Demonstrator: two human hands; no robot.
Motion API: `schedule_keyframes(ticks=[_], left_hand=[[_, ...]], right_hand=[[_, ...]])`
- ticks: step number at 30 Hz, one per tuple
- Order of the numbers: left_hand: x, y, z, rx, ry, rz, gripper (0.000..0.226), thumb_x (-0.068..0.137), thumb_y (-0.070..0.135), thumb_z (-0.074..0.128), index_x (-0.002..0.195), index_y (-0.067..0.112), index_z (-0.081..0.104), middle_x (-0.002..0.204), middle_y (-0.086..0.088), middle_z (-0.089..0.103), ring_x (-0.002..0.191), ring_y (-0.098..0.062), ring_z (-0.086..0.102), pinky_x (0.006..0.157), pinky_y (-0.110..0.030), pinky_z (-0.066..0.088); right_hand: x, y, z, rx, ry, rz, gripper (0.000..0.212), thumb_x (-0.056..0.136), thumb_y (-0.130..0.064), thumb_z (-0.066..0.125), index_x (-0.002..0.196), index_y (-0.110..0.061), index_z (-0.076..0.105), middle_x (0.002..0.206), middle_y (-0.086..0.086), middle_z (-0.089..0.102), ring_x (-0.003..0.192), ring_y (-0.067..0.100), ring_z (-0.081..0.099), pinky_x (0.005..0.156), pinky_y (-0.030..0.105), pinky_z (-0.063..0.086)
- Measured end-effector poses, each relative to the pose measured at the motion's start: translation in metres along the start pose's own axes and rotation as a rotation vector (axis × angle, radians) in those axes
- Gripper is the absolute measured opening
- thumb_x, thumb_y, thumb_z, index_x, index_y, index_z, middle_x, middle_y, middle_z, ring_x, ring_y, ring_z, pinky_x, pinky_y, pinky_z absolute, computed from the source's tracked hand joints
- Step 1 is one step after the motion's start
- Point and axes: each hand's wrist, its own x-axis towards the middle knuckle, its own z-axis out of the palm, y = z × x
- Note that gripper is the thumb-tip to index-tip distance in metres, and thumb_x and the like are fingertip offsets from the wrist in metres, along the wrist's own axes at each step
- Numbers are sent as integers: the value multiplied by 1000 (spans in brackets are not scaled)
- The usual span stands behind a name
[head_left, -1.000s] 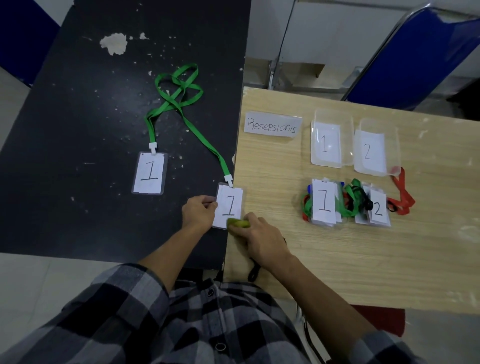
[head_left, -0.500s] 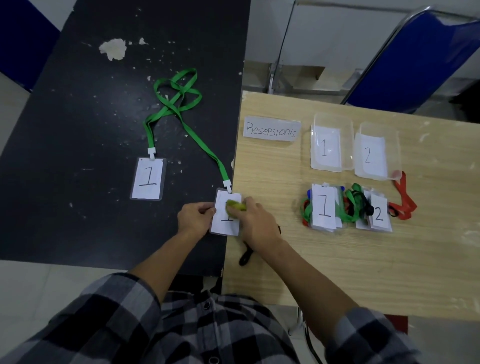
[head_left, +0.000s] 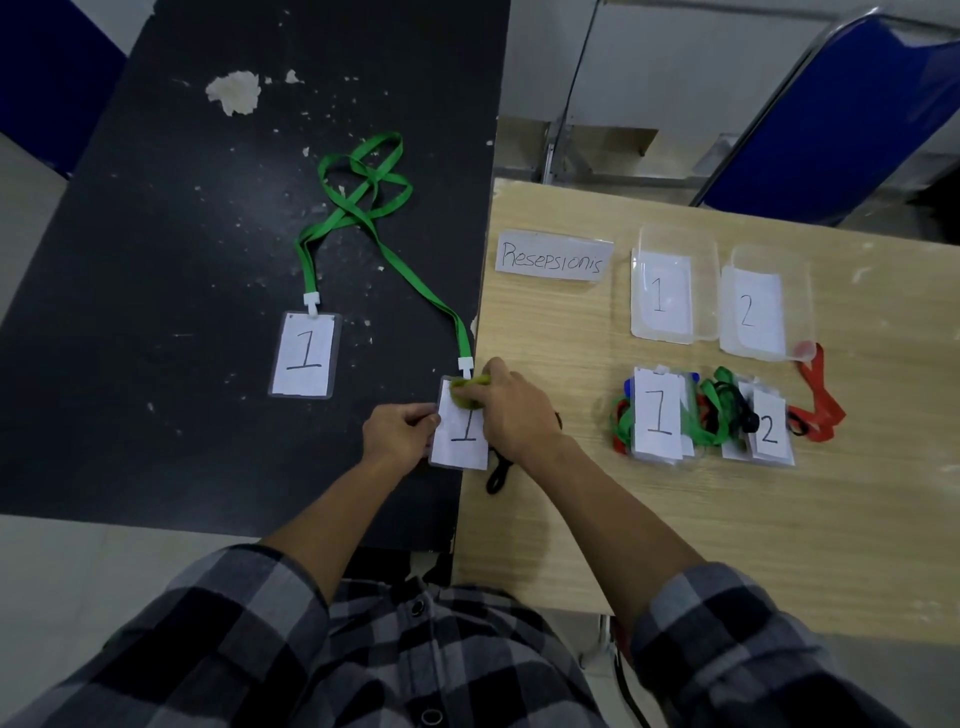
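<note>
1. Compared with a second ago, the right hand (head_left: 511, 415) and its yellow-green cloth (head_left: 465, 392) sit farther up the badge holder (head_left: 462, 441): the cloth was at the near end then and now covers the far end, just below the white clip (head_left: 465, 366).
2. The badge holder lies flat across the seam where the black tabletop (head_left: 156, 234) meets the wooden tabletop (head_left: 675, 519), with its "1" card facing up.
3. The left hand (head_left: 397, 436) pinches the holder's left edge with curled fingers. The right hand curls round the bunched cloth and presses it down on the plastic.
4. The holder looks like a thin clear sleeve around paper, so it is probably very light, bendy and slick, and likely to skate under a wiping stroke unless it is pinned.
5. The best hold is at a long edge or a near corner, flat to the tabletop, with strokes running away from the pinning fingers. Pulling on the green lanyard (head_left: 374, 208) would only drag or tilt it.
6. The cloth is soft and crushes to any shape, so a loose bunch in the fingertips is enough.
7. The clip joint looks like the weakest spot, so pressure there should stay light.
8. To the left, a second badge holder (head_left: 305, 356) lies on the other end of the same lanyard. To the right is a heap of badges (head_left: 657, 415).
</note>
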Motion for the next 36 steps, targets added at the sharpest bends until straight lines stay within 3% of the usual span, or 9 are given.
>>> schedule_keyframes(ticks=[3,7,11,15,21,25,27,31,36], left_hand=[[1,-1,-1,-11,-15,-6,24,93,8,67,117,7,72,98,-13,75,84,-25,74,79,-44,62],[2,-2,-2,9,-17,11,22,92,10,69,112,10,75,95,-11,76,84,-27,74,79,-45,62],[3,1,-3,-40,-44,-31,22,93,9,68,114,9,74,94,-12,75,86,-28,74,79,-44,62],[2,2,-3,-69,-56,-49,21,93,8,68,113,10,73,96,-12,75,86,-26,74,79,-43,62],[3,4,-5,-124,-84,-94,26,93,8,67,120,5,70,100,-14,74,90,-28,73,82,-42,61],[0,9,-8,-163,-145,-138,26,98,4,60,123,2,66,98,-13,73,86,-24,72,69,-28,62],[-3,13,-10,-176,-181,-154,26,99,2,56,124,1,64,94,-8,71,82,-19,71,63,-22,61],[-5,16,-12,-206,-192,-158,27,100,1,55,125,-1,63,94,-6,70,80,-16,69,60,-18,59],[-8,12,-11,-234,-166,-155,27,100,0,54,125,-1,63,101,-15,69,77,-17,68,59,-18,59]], right_hand=[[-1,-7,5,-2,-25,-40,57,90,-4,57,140,-32,53,121,10,41,93,30,54,64,37,39],[0,-4,2,37,13,9,50,89,-4,57,131,-32,62,121,8,43,99,31,53,69,39,48],[-6,-22,10,19,47,42,60,90,-2,56,141,-32,49,123,10,40,99,29,51,65,37,40],[-17,-5,8,12,-8,-5,45,91,-12,60,131,-34,60,120,5,42,102,27,51,68,36,42],[-11,-20,12,54,47,79,62,88,-4,58,142,-33,46,121,8,40,95,28,51,63,34,35],[-26,-13,22,101,-11,-46,51,91,-17,63,136,-39,52,114,5,43,94,27,55,65,36,48],[-27,-2,21,49,-17,-49,50,90,-18,66,134,-40,54,118,4,44,101,27,54,67,36,47],[-22,-18,22,93,37,89,64,89,-6,60,143,-36,43,123,8,40,102,29,51,67,36,45],[-48,-29,38,140,-2,-9,65,91,-10,56,146,-39,40,117,7,41,97,29,52,67,37,47]])
